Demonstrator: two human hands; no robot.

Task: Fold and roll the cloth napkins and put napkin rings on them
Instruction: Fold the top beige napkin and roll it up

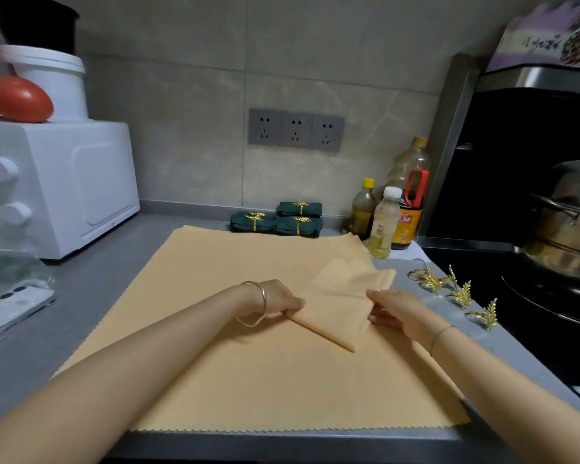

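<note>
Both hands grip a half-folded orange napkin on the worktop.

The left hand (279, 299) curls its fingers onto the left edge of the folded napkin (335, 308), and the right hand (394, 309) pinches its right edge between thumb and fingers. It lies on the flat napkin (248, 373), which is spread from the front edge of the worktop (121, 262) toward the back. Loose gold napkin rings (457, 291) lie along the right edge. Ringed green napkins (277, 220) sit at the back edge, with bottles (382, 222) in the back right corner.

Steel pot (566, 222) and phone (10, 306) run off the edges.
</note>
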